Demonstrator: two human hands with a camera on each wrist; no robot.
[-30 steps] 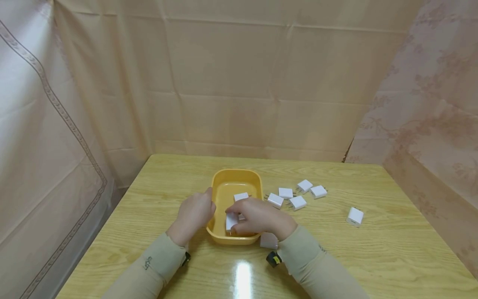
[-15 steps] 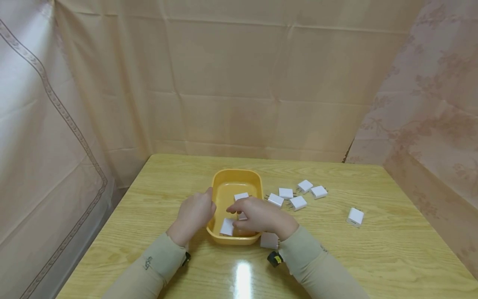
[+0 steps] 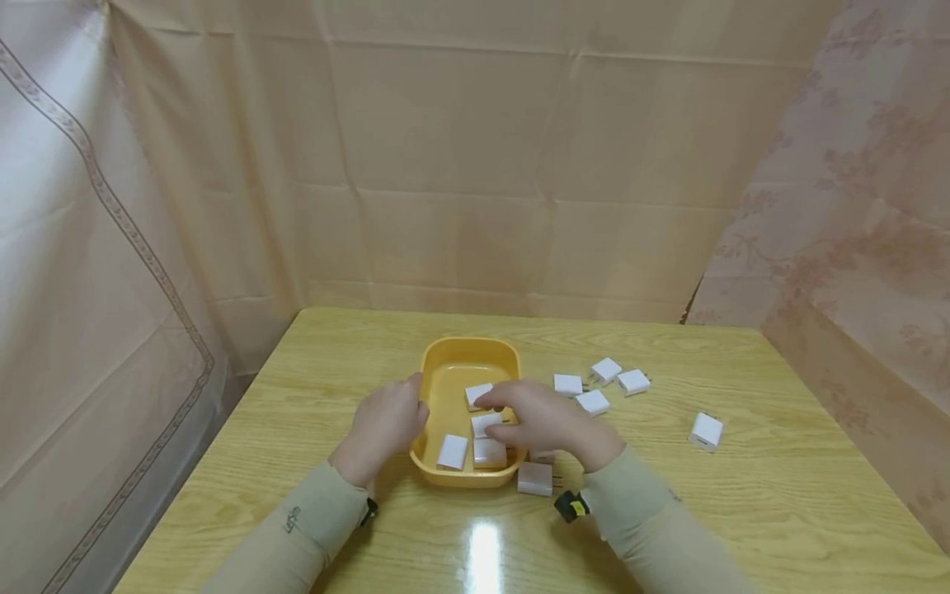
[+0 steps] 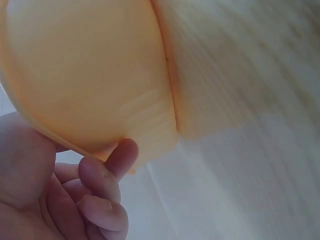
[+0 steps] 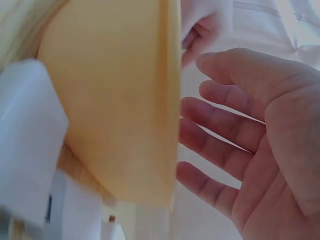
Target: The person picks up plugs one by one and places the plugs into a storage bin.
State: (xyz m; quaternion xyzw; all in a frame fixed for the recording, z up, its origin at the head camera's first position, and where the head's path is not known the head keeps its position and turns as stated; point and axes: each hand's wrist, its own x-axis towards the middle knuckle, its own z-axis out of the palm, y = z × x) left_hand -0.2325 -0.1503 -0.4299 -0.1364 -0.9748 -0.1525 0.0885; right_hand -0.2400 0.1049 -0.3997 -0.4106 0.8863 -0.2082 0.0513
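Note:
A yellow plastic basin (image 3: 471,479) stands on the table, with several white plug-in phone chargers inside, among them a charger (image 3: 452,453) at the near left. My left hand (image 3: 386,425) grips the basin's left rim; the left wrist view shows thumb and fingers pinching the basin's edge (image 4: 90,85). Over the right rim hovers my right hand (image 3: 552,421), holding nothing. In the right wrist view its fingers (image 5: 225,120) are spread and loosely bent. It partly covers the chargers in the basin. Just outside the near right corner lies another charger (image 3: 535,478).
Several chargers, such as a charger (image 3: 592,403), lie in a loose group right of the basin. One lone charger (image 3: 706,431) sits farther right. The wooden table (image 3: 356,346) is backed by a hanging beige cloth (image 3: 460,165).
My right hand has let go of a charger in the basin's near left part, then drawn back to the right towards the rim. My left hand stays on the basin.

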